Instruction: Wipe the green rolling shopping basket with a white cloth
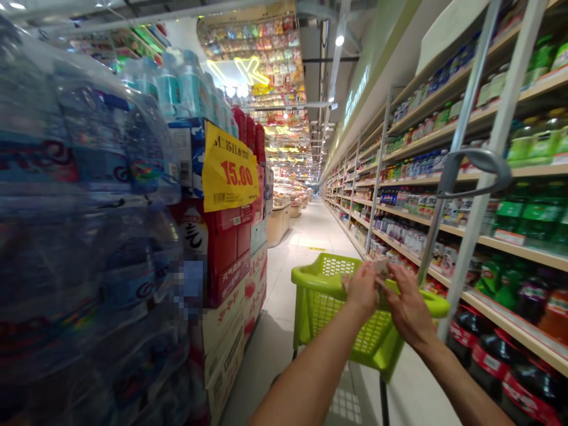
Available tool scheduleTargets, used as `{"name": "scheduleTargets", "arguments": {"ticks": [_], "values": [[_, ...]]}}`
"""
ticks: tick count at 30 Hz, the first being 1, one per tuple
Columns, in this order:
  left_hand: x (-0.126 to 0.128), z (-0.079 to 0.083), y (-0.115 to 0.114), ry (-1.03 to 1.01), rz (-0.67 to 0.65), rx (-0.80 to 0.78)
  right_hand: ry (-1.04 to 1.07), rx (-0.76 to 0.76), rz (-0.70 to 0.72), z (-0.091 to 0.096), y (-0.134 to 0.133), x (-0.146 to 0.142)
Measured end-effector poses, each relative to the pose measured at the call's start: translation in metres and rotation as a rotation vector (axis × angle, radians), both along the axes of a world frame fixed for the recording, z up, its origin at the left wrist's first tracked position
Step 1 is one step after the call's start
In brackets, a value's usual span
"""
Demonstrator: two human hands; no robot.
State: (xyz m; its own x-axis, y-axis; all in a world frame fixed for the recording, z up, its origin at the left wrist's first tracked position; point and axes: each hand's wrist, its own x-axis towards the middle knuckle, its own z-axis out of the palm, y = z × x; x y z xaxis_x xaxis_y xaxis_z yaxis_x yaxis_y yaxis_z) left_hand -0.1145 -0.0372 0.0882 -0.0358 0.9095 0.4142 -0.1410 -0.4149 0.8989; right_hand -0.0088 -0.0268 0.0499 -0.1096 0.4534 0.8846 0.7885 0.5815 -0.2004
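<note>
A lime-green shopping cart basket (315, 275) with perforated sides stands in front of me in the aisle. Over its top, my left hand (362, 290) has its fingers closed on a small, pale pinkish crumpled item (380, 267); blur hides what kind it is. From the right, my right hand (407, 310) meets it, its fingertips bent onto the same item. The two hands are close together, and part of the item is covered by the fingers. Inside the basket I can make out no contents.
Shrink-wrapped water bottles (97, 248) and stacked drink cartons (226, 260) with a yellow price sign (231, 171) line the left. Drink shelves (523, 242) run along the right. A metal pole bears a grey loop handle (501, 171). Pale floor (310, 228) leads ahead.
</note>
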Motion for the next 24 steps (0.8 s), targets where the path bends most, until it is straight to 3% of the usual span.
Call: {"name": "scheduleTargets", "arguments": {"ticks": [2, 4, 6, 8, 10, 13, 17, 21, 24], "values": [[-0.006, 0.006, -0.005, 0.001, -0.027, -0.017, -0.097, 0.024, 0.105, 0.005, 0.007, -0.011], [-0.023, 0.01, -0.008, 0.14, 0.123, 0.02, -0.199, 0.02, 0.175, 0.005, 0.013, -0.021], [-0.044, 0.01, -0.01, 0.406, 0.372, 0.092, -0.269, 0.021, 0.171, 0.003, 0.014, -0.029], [-0.063, 0.004, -0.011, 0.719, 0.539, 0.155, -0.301, 0.019, 0.123, 0.002, 0.011, -0.037], [-0.073, -0.004, -0.012, 0.969, 0.599, 0.174, -0.314, 0.013, 0.085, 0.003, 0.005, -0.044], [-0.075, -0.014, -0.013, 1.096, 0.649, 0.221, -0.368, 0.015, 0.079, 0.007, 0.001, -0.045], [-0.073, -0.02, -0.015, 1.102, 0.653, 0.288, -0.365, 0.011, 0.004, 0.004, 0.009, 0.005], [-0.072, -0.023, -0.016, 1.088, 0.655, 0.307, -0.211, -0.033, -0.251, -0.008, 0.02, 0.071], [-0.068, -0.024, -0.017, 1.087, 0.661, 0.322, -0.142, -0.043, -0.278, -0.011, 0.017, 0.068]]}}
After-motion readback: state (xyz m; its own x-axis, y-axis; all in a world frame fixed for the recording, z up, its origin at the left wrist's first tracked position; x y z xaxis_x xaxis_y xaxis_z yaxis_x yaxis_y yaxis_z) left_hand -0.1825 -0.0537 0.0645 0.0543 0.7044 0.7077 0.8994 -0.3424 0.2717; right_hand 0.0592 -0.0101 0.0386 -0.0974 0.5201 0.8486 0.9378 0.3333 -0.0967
